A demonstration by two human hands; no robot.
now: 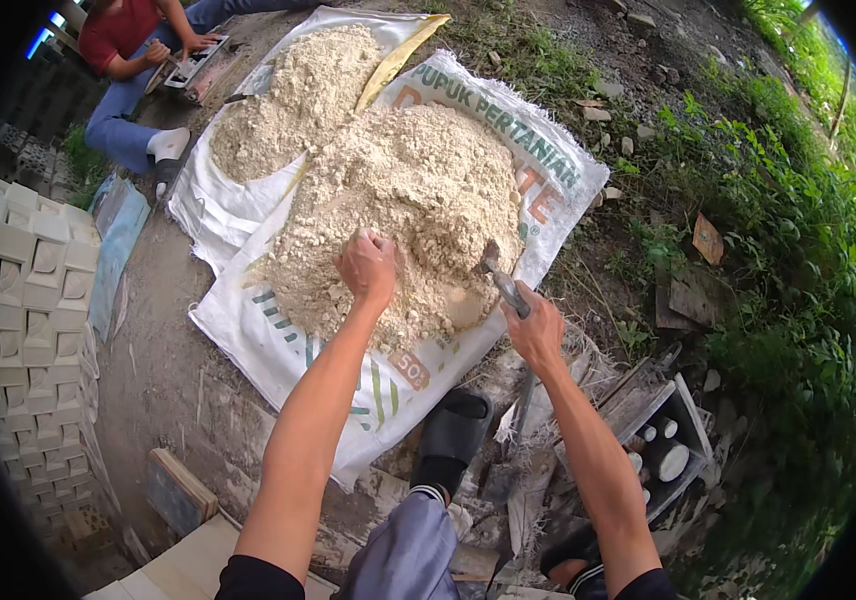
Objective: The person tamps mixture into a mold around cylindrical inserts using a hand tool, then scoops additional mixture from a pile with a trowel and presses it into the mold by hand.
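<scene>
A large heap of pale, crumbly powder [418, 150] lies on a white woven sack [328, 410] spread on the ground. My left hand [368, 265] is closed at the near part of this heap, its fingers curled; what they hold, if anything, is hidden. At the heap's right side my right hand [538, 325] grips the handle of a small trowel [504, 282]. Its dark metal end touches the powder beside a raised mound, and some of it is hidden there.
A second powder heap [298, 85] lies on another sack at the far left. Beyond it a person in a red shirt [123, 40] sits with both hands on a flat tool. Stacked pale blocks [28, 300] stand left; a wooden crate [693, 440] with white cylinders sits right.
</scene>
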